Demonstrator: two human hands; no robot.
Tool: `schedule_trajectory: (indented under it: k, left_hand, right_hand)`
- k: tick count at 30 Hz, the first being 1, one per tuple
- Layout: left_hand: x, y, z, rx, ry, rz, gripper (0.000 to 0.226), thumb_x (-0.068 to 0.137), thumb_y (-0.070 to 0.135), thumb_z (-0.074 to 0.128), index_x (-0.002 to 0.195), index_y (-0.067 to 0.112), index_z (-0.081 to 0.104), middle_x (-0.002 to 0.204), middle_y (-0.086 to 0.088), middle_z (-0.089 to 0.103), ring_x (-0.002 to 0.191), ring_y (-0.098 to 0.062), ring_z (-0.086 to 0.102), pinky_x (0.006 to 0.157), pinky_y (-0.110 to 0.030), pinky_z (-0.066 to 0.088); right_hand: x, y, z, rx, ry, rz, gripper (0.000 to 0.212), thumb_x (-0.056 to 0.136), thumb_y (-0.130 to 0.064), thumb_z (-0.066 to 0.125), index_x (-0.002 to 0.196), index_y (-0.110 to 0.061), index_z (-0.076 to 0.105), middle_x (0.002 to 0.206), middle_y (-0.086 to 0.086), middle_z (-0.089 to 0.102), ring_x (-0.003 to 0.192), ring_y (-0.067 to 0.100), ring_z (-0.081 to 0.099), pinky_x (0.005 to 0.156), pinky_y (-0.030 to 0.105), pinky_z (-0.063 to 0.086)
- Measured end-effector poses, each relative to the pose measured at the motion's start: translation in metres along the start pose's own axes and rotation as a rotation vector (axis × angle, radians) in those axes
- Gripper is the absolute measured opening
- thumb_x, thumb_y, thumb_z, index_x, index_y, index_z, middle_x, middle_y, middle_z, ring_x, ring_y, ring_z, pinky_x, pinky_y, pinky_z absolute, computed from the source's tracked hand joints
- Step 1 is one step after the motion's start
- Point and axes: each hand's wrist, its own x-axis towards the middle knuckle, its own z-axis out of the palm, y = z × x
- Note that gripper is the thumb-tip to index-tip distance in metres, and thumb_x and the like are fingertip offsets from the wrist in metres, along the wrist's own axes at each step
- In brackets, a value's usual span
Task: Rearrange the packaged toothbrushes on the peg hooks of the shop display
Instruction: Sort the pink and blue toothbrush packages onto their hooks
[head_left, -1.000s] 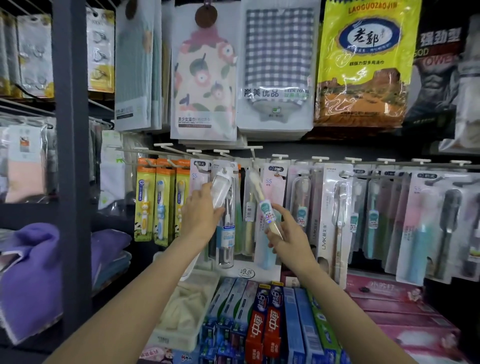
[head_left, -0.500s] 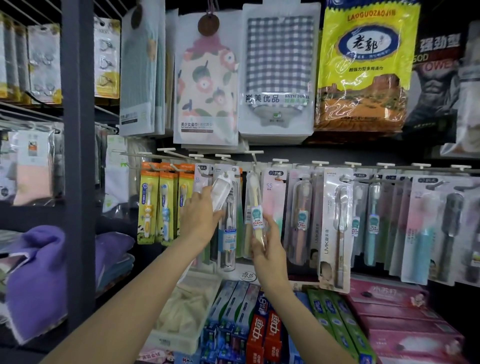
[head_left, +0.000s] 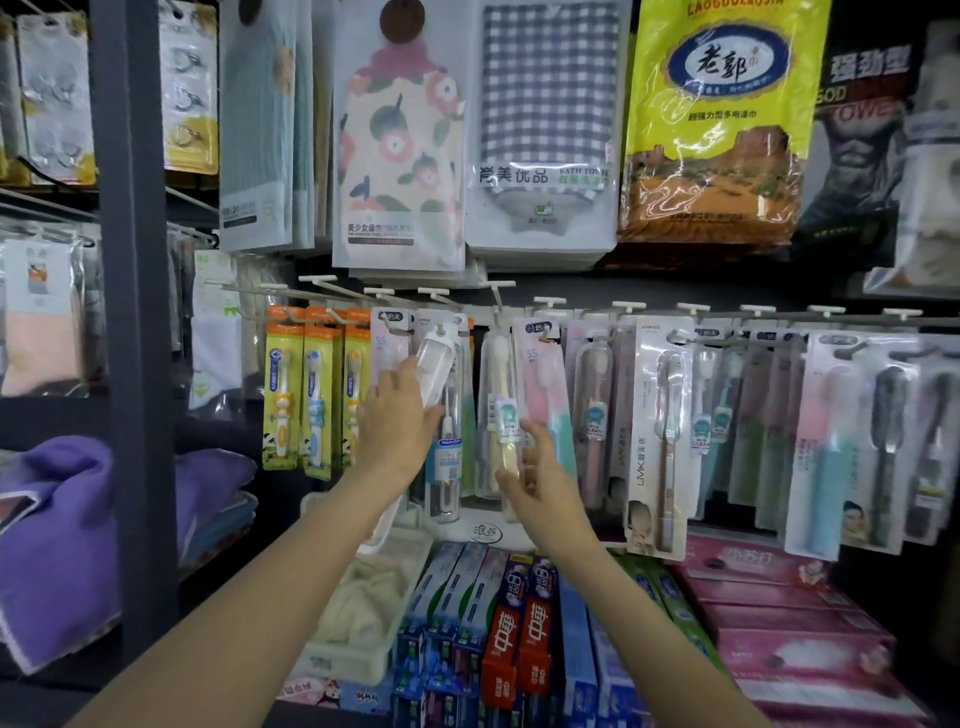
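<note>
At the pegs, left hand (head_left: 397, 415) around clear pack (head_left: 435, 366).

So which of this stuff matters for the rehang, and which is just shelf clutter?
In play: clear toothbrush case in left hand; cream toothbrush pack in right hand; peg hooks.

Clutter: toothpaste boxes, purple towels, yellow towel bag.

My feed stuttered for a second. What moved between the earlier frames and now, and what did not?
The right hand swung the cream toothbrush pack from a tilt to upright and raised it to its peg hook, where it now hangs among the others; the fingers are still at its lower end. The left hand stayed gripping the clear toothbrush case, held tilted as before.
</note>
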Motion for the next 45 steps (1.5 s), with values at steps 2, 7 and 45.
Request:
schedule_trajectory:
  k: [2,7,45]
  left_hand:
    - [-0.007,-0.001,0.005,-0.020,0.032,0.003,0.063,0.090,0.022,0.057,0.142,0.011,0.024,0.134,-0.016,0.037,0.121,-0.031,0.038,0.101,-0.039,0.034]
    - [-0.031,-0.004,0.023,-0.020,0.205,0.064,0.055,0.086,0.014,0.058,0.136,0.008,0.036,0.133,-0.015,0.036,0.121,-0.028,0.035,0.101,-0.037,0.035]
    - [-0.077,0.132,0.103,-0.446,-0.154,0.162,0.050,0.094,0.012,0.048,0.142,0.013,0.031,0.139,-0.005,0.040,0.128,-0.018,0.037,0.102,-0.021,0.028]
  right_hand:
    - [-0.007,0.001,-0.013,-0.178,0.002,-0.033,0.039,0.093,-0.012,0.052,0.131,-0.015,0.042,0.112,-0.001,0.053,0.101,0.012,0.054,0.091,0.028,0.047]
    - [-0.008,0.002,-0.044,-0.293,0.263,-0.052,0.032,0.094,-0.003,0.045,0.125,-0.005,0.048,0.113,0.006,0.052,0.095,0.013,0.051,0.080,0.019,0.042]
    - [-0.029,0.070,-0.190,-0.082,0.348,0.094,0.028,0.090,-0.007,0.057,0.115,-0.013,0.046,0.092,0.002,0.061,0.066,0.012,0.058,0.047,0.017,0.046]
